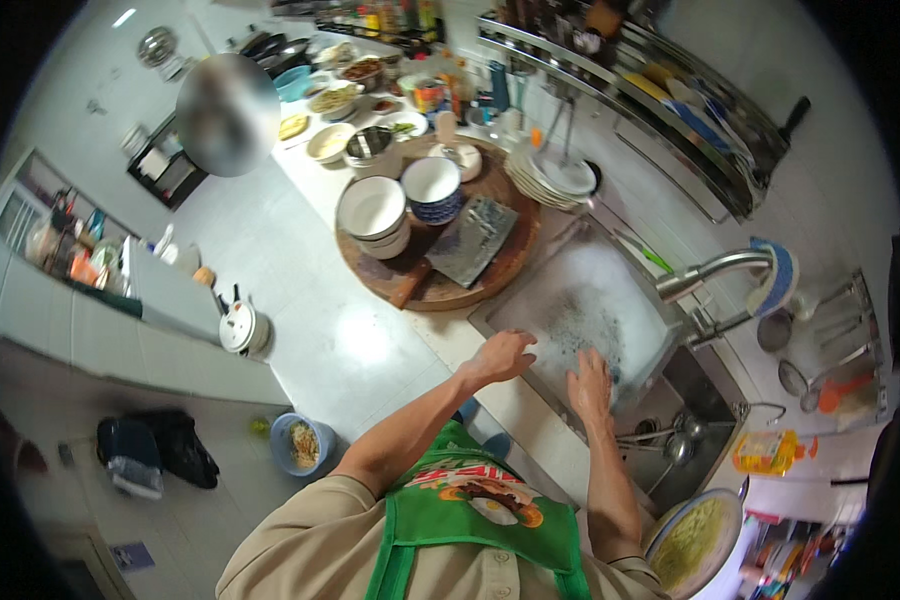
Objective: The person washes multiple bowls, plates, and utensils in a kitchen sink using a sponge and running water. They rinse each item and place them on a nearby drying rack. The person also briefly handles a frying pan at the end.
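My left hand (505, 356) hangs over the near left rim of the sink, its fingers loosely bent and apart, with nothing seen in it. Over the basin's near side, my right hand (591, 384) has its fingers stretched out and looks wet. Beneath them, the sink basin (487, 319) holds whitish, foamy water (592, 277) with dark specks drifting in it. What lies under the water is hidden. A steel tap (720, 270) with a blue and white cloth or pad (776, 277) on it rises beyond the right rim.
Left of the sink, a round wooden board (375, 281) carries stacked bowls (375, 210) and a cleaver (472, 240). Plates (555, 180) are piled behind. Ladles (675, 442) lie in the second basin (690, 382). A yellow bottle (766, 452) stands right. A blurred person (229, 116) is farther off.
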`<state>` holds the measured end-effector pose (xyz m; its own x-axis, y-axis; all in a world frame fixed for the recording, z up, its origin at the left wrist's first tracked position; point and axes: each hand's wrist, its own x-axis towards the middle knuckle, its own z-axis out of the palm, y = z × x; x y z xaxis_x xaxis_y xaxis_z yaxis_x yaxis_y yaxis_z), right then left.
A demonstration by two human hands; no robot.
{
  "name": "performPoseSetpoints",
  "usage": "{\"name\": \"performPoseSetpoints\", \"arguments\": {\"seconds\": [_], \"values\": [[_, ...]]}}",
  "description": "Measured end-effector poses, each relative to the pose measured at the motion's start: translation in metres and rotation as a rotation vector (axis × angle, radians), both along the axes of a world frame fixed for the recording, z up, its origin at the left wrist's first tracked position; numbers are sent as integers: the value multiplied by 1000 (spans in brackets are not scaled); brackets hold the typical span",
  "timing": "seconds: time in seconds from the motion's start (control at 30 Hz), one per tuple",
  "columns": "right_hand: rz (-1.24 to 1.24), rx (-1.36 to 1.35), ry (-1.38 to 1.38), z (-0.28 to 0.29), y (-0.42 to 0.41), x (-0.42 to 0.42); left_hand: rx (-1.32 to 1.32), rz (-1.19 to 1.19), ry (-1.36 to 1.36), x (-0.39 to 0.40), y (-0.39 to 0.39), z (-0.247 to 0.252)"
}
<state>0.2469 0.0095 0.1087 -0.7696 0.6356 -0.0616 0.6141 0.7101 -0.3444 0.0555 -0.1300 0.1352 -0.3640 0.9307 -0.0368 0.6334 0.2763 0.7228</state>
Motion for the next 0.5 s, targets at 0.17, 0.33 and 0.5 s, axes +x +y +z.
{"name": "performPoseSetpoints", "arguments": {"seconds": [0.17, 0.33, 0.5], "values": [[362, -30, 229, 10, -30, -49, -31, 206, -62, -16, -107, 11], [610, 29, 350, 39, -81, -96, -38, 589, -232, -46, -196, 14], [825, 50, 398, 56, -126, -145, 0, 831, -399, -88, -258, 19]]}}
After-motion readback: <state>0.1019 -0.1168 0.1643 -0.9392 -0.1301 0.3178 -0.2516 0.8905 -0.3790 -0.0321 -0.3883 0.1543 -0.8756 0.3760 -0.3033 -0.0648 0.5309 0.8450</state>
